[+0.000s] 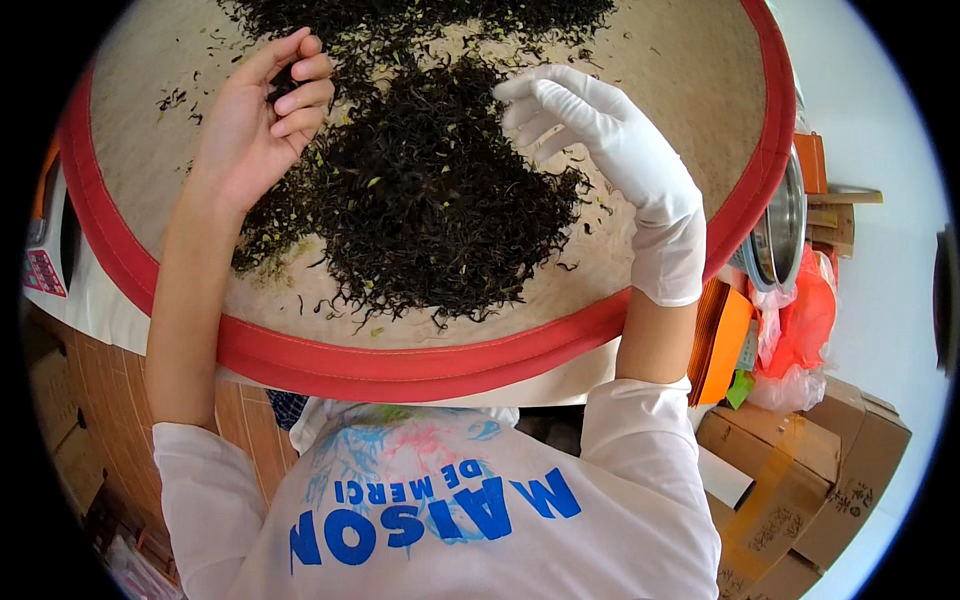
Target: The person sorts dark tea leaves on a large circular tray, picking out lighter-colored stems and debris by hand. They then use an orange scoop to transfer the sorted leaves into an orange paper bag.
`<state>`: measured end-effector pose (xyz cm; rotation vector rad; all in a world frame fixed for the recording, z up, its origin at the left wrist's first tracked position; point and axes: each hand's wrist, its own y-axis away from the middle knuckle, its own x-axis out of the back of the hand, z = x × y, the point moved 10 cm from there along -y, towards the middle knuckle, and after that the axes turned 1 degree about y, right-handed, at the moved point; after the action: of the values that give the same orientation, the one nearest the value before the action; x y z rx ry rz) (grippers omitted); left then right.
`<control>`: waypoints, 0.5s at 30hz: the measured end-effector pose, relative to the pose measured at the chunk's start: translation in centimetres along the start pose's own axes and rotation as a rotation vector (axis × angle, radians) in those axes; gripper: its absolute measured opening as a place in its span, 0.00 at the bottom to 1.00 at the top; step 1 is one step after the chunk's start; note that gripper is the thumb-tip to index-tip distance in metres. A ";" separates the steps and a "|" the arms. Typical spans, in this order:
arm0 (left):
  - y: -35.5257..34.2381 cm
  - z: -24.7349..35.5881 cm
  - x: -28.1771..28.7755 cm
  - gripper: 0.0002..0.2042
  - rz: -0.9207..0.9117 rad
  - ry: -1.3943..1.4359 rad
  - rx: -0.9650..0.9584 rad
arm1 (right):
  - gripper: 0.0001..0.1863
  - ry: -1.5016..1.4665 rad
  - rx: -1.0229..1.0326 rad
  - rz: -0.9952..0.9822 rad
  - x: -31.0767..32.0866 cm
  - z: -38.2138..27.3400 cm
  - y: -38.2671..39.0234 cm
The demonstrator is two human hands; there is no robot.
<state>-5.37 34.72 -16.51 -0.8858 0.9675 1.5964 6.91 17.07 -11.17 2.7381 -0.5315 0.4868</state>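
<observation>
A heap of dark, twisted tea leaves [430,190] with scattered yellow-green bits lies on a round beige cloth tray [690,110] with a red rim. My bare left hand [262,115] is raised over the heap's left side, palm turned inward. Its fingers curl round a small clump of dark leaves, which shows between the thumb and fingers. My right hand [590,115], in a white glove, hovers at the heap's upper right edge. Its fingers are slightly bent and apart, with nothing seen in them; whether the fingertips touch the leaves I cannot tell.
More dark leaves [420,15] spread along the tray's far side. To the right stand a metal bowl [780,225], orange folders [720,340], a red plastic bag [800,320] and cardboard boxes [780,460]. A wooden floor [120,400] shows at lower left.
</observation>
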 end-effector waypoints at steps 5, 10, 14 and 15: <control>-0.1 0.4 0.0 0.08 -0.032 0.023 -0.015 | 0.18 0.651 -0.212 0.205 3.5 3.3 0.5; 0.1 1.7 0.3 0.09 -0.007 -0.010 -0.034 | 0.15 0.763 -0.210 0.116 3.0 2.7 0.9; 0.2 1.8 0.5 0.09 -0.007 -0.036 -0.037 | 0.09 0.533 0.248 -0.066 -2.8 -1.7 0.8; 0.2 1.7 0.6 0.09 0.012 -0.051 -0.043 | 0.09 0.602 0.301 -0.091 -4.0 -2.0 0.9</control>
<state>-5.80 36.50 -16.31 -0.8655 0.9072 1.6471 2.47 18.24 -10.68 2.6578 -0.1851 1.3954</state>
